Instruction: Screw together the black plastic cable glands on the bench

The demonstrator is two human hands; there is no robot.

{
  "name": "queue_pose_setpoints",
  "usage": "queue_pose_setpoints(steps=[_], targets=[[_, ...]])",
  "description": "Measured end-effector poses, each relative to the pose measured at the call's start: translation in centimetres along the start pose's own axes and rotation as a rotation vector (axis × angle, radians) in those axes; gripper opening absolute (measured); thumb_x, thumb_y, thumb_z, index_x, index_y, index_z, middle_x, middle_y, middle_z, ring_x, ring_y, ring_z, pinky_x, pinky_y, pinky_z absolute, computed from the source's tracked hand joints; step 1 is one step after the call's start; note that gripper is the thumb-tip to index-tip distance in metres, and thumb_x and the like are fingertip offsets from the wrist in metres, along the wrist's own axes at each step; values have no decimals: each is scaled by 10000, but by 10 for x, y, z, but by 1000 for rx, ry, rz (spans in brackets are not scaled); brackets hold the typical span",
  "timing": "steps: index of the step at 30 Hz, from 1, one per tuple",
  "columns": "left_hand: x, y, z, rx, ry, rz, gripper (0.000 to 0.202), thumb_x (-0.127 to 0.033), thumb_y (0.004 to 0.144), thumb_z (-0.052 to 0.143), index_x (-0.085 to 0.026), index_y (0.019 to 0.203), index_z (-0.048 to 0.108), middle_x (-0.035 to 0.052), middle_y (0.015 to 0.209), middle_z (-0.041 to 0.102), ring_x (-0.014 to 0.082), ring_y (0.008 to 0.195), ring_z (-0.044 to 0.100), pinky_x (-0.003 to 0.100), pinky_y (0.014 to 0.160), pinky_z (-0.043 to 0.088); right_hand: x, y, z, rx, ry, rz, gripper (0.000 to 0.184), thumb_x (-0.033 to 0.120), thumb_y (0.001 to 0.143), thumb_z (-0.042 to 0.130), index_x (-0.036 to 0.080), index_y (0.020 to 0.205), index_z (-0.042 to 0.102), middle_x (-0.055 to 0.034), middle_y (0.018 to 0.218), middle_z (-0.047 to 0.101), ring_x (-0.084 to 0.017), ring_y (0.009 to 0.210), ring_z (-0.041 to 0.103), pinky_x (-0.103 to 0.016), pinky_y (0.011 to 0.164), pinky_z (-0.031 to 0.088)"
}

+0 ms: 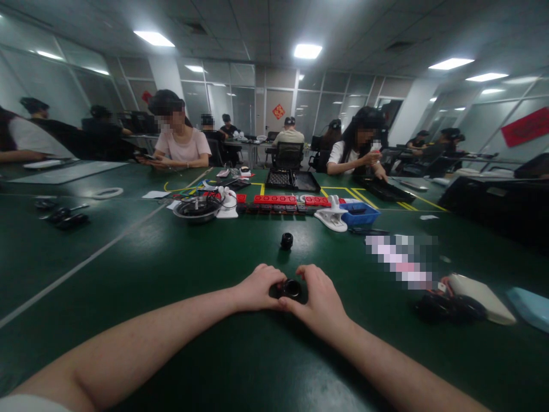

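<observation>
Across flat, dark-green tabletop (206, 246), R hand (319, 297) is opened in a C, L hand (257, 289) half-curled (grip can't be confirmed); short, hollow, black cylinder (292, 289), matl. unclear, is flanked btwn them. Even fingertip pressure is advised.

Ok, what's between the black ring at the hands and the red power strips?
Past the ring, a small black cylinder on the green table, then dark items beside the strips; head view.
</observation>
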State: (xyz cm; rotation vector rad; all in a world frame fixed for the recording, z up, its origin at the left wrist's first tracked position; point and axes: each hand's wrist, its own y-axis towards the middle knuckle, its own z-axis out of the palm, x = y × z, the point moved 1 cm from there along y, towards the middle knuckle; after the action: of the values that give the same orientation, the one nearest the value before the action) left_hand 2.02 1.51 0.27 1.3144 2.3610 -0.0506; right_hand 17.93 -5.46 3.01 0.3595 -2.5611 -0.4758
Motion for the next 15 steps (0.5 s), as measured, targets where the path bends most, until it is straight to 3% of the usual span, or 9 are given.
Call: queue_pose_setpoints(steps=[7, 11, 15], targets=[[1, 0, 2, -14, 10, 16, 361, -518, 698, 583, -179, 800, 513, -5, 801, 559, 183, 776, 513, 297, 741, 334, 5, 2, -1, 62, -134, -63, 318, 416, 650, 644, 182, 813, 506, -53, 803, 532, -217, 763, 486, -359, 657, 405], [2, 0, 3, -13, 13, 3, 324, -455, 677, 627, -178, 802, 513, -15, 789, 551, 173, 770, 510, 293, 747, 333, 8, 2, -6, 124, -136, -166, 207, 305, 712, 583, 164, 856, 535, -73, 857, 541, -217, 803, 474, -368, 705, 402], [-1, 0, 1, -6, 13, -4, 332, -445, 671, 645, -179, 830, 525, -12, 799, 552, 176, 782, 509, 295, 746, 336, 10, 2, -16, 197, -94, -249, 265, 242, 728, 552, 163, 981, 547, -83, 939, 565, -225, 877, 474, -381, 767, 401]])
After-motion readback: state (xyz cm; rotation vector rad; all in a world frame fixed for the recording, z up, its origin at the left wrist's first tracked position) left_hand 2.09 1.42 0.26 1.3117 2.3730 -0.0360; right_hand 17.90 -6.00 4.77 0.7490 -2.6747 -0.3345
